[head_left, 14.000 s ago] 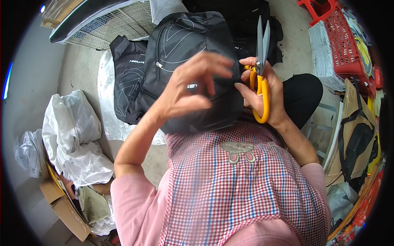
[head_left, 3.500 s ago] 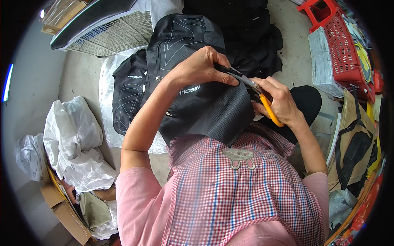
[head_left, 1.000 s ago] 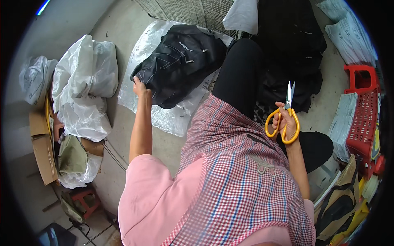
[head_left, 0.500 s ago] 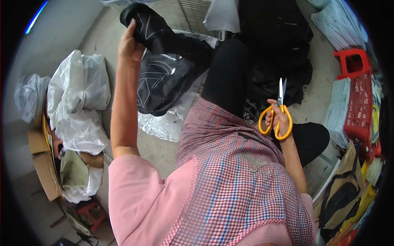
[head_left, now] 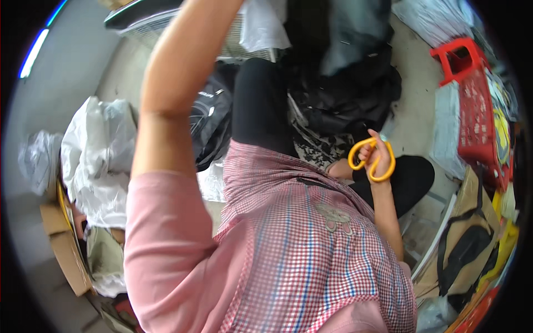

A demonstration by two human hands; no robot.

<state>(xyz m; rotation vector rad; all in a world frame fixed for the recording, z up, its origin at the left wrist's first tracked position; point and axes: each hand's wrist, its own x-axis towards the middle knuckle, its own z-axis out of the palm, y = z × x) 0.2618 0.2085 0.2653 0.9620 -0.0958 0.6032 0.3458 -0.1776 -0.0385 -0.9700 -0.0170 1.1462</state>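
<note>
My right hand is closed around yellow-handled scissors, above my bent right leg. The blades are hard to make out against the dark cloth behind them. My left arm stretches up past the top edge, so the left hand and anything in it are out of sight. Beside that forearm lies a black item with grey line patterns, partly hidden by the arm. Ahead of my right hand is a heap of black material, with a blurred grey-black piece over its far part.
White plastic bags and a cardboard box stand at left. A wire rack is at the far side. On the right are a red plastic stool, a wrapped pale stack and a brown-and-black bag.
My left hand has left the black patterned item and gone up out of view. A blurred grey-black piece now shows over the heap. The right hand keeps the scissors, their blades less visible.
</note>
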